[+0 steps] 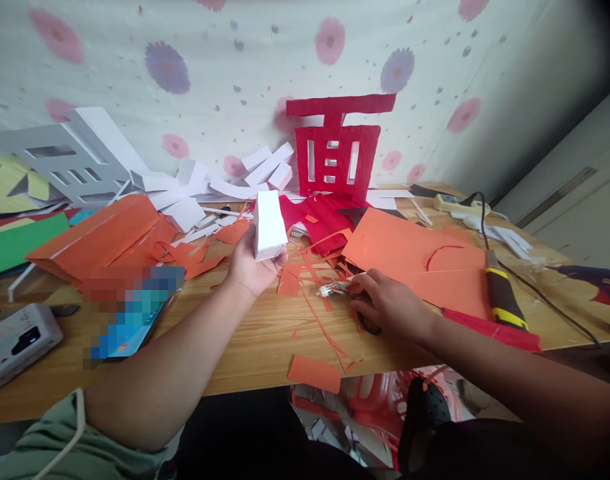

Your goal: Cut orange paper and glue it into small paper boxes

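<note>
My left hand [256, 268] is wrapped around a white rectangular block [271, 223], apparently foam board or paper, raised above the table and tilted. Lower and to the right, my right hand [392, 303] rests over the tabletop, its fingers curled on a pair of scissors [335, 288]. The blades stick out to the left and look smeared with something whitish; a dark handle loop shows beneath the fingers. Thin orange paper strips [317, 320] and scraps lie between the hands. A red cut-out character [337, 157] stands upright behind them against the wall.
Orange sheets [415, 257] lie right, with a black-and-yellow tool [505, 300] on their edge. A glue gun [597, 275] and power strip [462, 205] are farther right. White foam pieces [185, 207], folded orange paper [105, 233], a phone [139, 320] and a white device [22, 340] occupy the left.
</note>
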